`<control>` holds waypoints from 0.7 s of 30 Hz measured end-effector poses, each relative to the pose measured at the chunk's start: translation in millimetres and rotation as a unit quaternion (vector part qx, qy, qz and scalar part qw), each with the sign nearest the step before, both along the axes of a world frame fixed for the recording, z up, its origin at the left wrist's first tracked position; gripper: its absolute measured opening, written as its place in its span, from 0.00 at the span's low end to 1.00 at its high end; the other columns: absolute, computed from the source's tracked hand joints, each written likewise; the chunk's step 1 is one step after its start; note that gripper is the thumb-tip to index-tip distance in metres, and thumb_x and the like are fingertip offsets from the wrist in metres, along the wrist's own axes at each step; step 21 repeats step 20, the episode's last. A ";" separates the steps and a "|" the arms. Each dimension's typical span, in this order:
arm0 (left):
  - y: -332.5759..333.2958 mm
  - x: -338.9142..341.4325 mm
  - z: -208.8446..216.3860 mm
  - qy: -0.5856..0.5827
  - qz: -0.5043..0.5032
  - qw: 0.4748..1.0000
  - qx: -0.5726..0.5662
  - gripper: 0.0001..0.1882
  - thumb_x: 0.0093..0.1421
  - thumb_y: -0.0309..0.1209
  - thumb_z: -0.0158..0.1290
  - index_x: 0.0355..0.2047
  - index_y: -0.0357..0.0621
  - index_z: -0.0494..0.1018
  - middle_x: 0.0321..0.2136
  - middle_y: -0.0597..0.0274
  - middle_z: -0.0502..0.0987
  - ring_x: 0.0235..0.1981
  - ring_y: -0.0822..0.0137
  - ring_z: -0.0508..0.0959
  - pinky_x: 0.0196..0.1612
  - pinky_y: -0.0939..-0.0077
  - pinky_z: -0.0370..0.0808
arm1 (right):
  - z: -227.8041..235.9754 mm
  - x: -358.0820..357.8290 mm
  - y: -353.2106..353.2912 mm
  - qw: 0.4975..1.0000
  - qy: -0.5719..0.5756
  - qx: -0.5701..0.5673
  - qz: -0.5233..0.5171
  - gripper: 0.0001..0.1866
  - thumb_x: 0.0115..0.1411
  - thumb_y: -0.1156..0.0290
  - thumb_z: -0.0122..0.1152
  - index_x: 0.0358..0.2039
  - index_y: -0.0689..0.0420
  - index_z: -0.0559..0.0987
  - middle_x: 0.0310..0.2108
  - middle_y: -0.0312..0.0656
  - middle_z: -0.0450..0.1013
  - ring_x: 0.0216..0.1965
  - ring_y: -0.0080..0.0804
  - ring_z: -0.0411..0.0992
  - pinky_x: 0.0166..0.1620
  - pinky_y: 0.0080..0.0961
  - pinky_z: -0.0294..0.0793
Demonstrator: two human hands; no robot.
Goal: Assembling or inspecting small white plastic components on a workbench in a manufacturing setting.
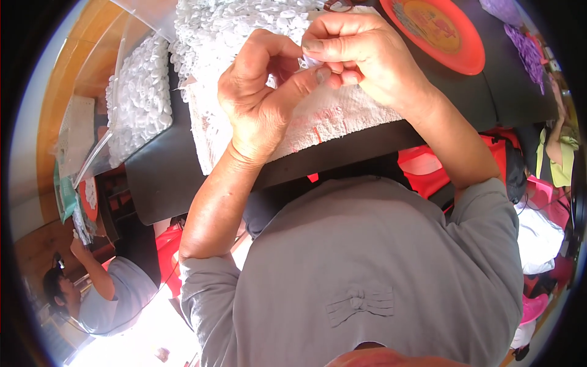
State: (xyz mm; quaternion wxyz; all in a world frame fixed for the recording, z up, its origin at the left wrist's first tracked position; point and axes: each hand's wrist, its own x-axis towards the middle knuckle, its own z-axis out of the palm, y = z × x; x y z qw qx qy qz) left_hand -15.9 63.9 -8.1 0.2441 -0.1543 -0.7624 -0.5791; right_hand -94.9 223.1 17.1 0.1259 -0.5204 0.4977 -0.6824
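My left hand [263,92] and my right hand [358,55] meet over a pale towel [306,125] on the dark table. Between their fingertips sits a small white plastic piece [310,62], mostly covered by the fingers. Both hands pinch it, the left from below with thumb and bent forefinger, the right from above. Just beyond the hands, a heap of small white plastic pieces [211,24] spreads over the towel's far part. The held piece looks similar in colour, but its exact kind is too small to make out.
A clear bin of white pieces [140,92] stands at the left. An orange-red oval tray [471,55] lies at the far right, near a purple bundle [524,58]. The dark table's edge [147,196] runs before me. Another person [116,293] works at the lower left.
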 end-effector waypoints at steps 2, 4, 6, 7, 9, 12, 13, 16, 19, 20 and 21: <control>8.9 6.0 -3.7 0.040 -0.061 0.995 -0.071 0.11 0.49 0.16 0.60 0.30 0.40 0.70 0.24 0.64 0.71 0.23 0.75 0.71 0.28 0.81 0.72 | 22.5 9.5 3.6 0.908 -0.382 0.132 -0.108 0.07 0.61 0.73 0.57 0.35 0.65 0.76 0.26 0.40 0.73 0.21 0.23 0.68 0.22 0.17 0.63; 21.3 3.8 -2.9 0.147 -0.149 0.967 -0.142 0.13 0.50 0.12 0.56 0.33 0.38 0.69 0.27 0.64 0.70 0.29 0.74 0.72 0.34 0.81 0.72 | 1.9 -13.6 14.8 0.954 -0.285 0.077 -0.045 0.11 0.62 0.65 0.57 0.37 0.59 0.77 0.25 0.30 0.68 0.28 0.14 0.68 0.28 0.12 0.64; 15.8 4.5 1.6 0.100 -0.090 0.987 -0.091 0.11 0.51 0.14 0.56 0.32 0.39 0.69 0.26 0.64 0.72 0.27 0.75 0.73 0.32 0.82 0.72 | 3.0 -0.9 6.1 0.946 -0.260 0.101 -0.166 0.10 0.62 0.66 0.57 0.37 0.59 0.77 0.26 0.31 0.70 0.28 0.16 0.68 0.29 0.12 0.65; 12.8 5.4 4.2 0.045 -0.037 0.998 -0.035 0.09 0.53 0.16 0.56 0.31 0.41 0.70 0.26 0.64 0.74 0.25 0.75 0.73 0.30 0.82 0.72 | 0.4 -1.8 5.7 0.958 -0.203 0.115 -0.168 0.09 0.63 0.67 0.56 0.38 0.59 0.77 0.28 0.32 0.72 0.28 0.17 0.69 0.30 0.12 0.66; 7.4 10.7 20.4 0.009 0.024 0.998 0.053 0.08 0.54 0.20 0.59 0.32 0.38 0.70 0.25 0.64 0.76 0.26 0.77 0.74 0.30 0.83 0.72 | 7.4 4.1 3.3 0.962 -0.183 0.125 -0.158 0.09 0.63 0.68 0.55 0.38 0.59 0.78 0.28 0.33 0.72 0.28 0.17 0.70 0.30 0.12 0.66; 4.8 23.6 51.0 -0.054 0.042 0.991 0.112 0.12 0.54 0.28 0.63 0.35 0.36 0.74 0.28 0.63 0.78 0.25 0.78 0.73 0.25 0.85 0.71 | 21.2 17.5 5.5 0.969 -0.156 0.136 -0.132 0.10 0.63 0.72 0.50 0.40 0.62 0.77 0.29 0.35 0.73 0.27 0.21 0.72 0.28 0.14 0.66; 1.7 29.1 58.6 -0.067 0.022 0.991 0.116 0.12 0.54 0.28 0.64 0.35 0.36 0.75 0.28 0.63 0.78 0.24 0.77 0.74 0.25 0.85 0.71 | 25.2 20.5 7.5 0.973 -0.164 0.125 -0.101 0.11 0.63 0.72 0.50 0.41 0.63 0.76 0.29 0.36 0.73 0.27 0.22 0.72 0.28 0.14 0.66; -3.5 53.3 73.7 -0.006 -0.142 0.965 0.219 0.03 0.61 0.20 0.55 0.34 0.35 0.71 0.26 0.62 0.76 0.28 0.74 0.77 0.32 0.82 0.76 | 44.5 36.4 6.1 0.960 -0.238 0.143 -0.041 0.13 0.64 0.69 0.50 0.44 0.64 0.74 0.28 0.38 0.73 0.27 0.25 0.73 0.26 0.13 0.65; -25.4 71.9 83.7 0.150 -0.129 0.980 -0.029 0.06 0.60 0.15 0.52 0.37 0.34 0.69 0.30 0.58 0.77 0.33 0.70 0.79 0.38 0.78 0.79 | 57.4 52.7 -4.4 0.957 -0.242 0.156 0.036 0.16 0.65 0.65 0.51 0.46 0.64 0.73 0.28 0.40 0.73 0.27 0.27 0.73 0.25 0.13 0.64; -29.6 80.8 82.5 0.150 -0.135 0.979 -0.027 0.07 0.61 0.15 0.51 0.39 0.35 0.69 0.31 0.57 0.78 0.32 0.69 0.79 0.37 0.78 0.79 | 60.6 57.9 -12.6 0.952 -0.251 0.163 0.068 0.16 0.65 0.64 0.51 0.47 0.63 0.72 0.29 0.40 0.73 0.27 0.28 0.73 0.25 0.13 0.63; -29.6 80.8 82.5 0.150 -0.135 0.979 -0.027 0.07 0.61 0.15 0.51 0.39 0.35 0.69 0.31 0.57 0.78 0.32 0.69 0.79 0.37 0.78 0.79 | 60.6 57.9 -12.6 0.952 -0.251 0.163 0.068 0.16 0.65 0.64 0.51 0.47 0.63 0.72 0.29 0.40 0.73 0.27 0.28 0.73 0.25 0.13 0.63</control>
